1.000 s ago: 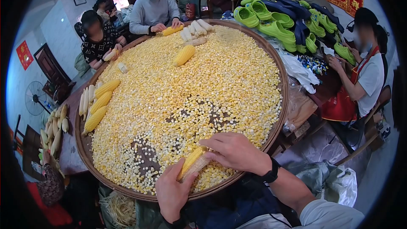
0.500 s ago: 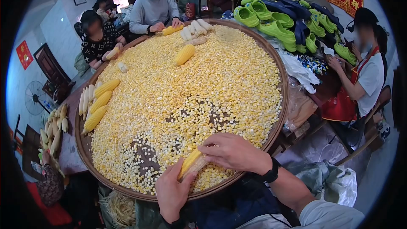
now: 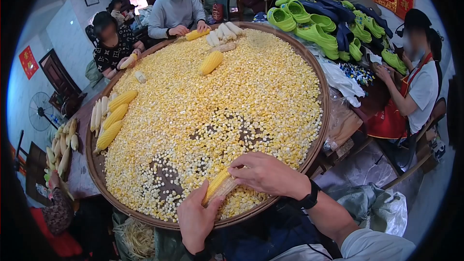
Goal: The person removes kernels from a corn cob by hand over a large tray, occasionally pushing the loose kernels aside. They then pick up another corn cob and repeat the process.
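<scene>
A partly stripped corn cob (image 3: 218, 187) lies slanted between my hands, over the near rim of a big round tray (image 3: 92, 164). Yellow kernels remain along its upper left side, while the lower right side is bare and pale. My left hand (image 3: 197, 215) is closed round its lower end, thumb along the side. At the upper end, my right hand (image 3: 268, 173) presses bent fingers and thumb against the cob; a dark band circles that wrist. Loose corn kernels (image 3: 251, 82) cover most of the tray, with darker bare patches just beyond my hands.
Full yellow cobs (image 3: 115, 116) and stripped white cobs (image 3: 98, 113) lie at the tray's left edge. Another full cob (image 3: 210, 63) rests farther back. Several people sit around, two handling cobs at the far rim. Green clogs (image 3: 316, 38) pile up at right. Unshelled ears (image 3: 63, 145) are stacked left.
My right fingers have shifted very slightly along the cob. My left hand keeps its hold, and the tray looks almost the same.
</scene>
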{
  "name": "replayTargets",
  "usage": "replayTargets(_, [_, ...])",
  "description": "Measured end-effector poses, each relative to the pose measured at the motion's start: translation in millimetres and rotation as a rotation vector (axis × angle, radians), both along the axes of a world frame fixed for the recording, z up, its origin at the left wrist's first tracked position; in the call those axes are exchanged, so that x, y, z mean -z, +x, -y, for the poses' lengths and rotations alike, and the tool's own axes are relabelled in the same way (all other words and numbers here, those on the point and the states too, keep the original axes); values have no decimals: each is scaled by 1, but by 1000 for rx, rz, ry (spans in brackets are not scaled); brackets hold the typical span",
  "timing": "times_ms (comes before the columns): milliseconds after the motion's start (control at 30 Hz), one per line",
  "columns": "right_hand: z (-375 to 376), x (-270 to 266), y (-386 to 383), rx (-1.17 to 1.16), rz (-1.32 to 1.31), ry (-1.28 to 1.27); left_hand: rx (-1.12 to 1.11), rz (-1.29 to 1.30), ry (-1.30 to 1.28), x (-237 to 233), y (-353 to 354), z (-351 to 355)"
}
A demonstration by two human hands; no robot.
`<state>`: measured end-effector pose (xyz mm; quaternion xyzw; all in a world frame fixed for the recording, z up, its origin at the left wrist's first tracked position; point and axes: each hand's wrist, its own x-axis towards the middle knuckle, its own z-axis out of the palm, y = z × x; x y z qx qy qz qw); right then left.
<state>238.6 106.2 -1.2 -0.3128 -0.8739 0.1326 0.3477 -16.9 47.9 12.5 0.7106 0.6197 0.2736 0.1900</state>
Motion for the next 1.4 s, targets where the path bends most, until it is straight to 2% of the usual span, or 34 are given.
replayTargets(467, [0, 0, 1, -4, -49, 1, 15, -5, -15, 2, -3, 1])
replayTargets(667, [-2, 4, 4, -62, 1, 64, -75, 6, -70, -8, 5, 1])
replayTargets(767, [-1, 2, 1, -11, -7, 9, -10, 19, -8, 3, -2, 0])
replayTargets(967, [5, -11, -1, 31, 26, -36, 45, 52, 25, -3, -1, 0])
replayTargets(1400, [2, -9, 3, 25, 65, 75, -3, 0, 48, 6, -2, 1])
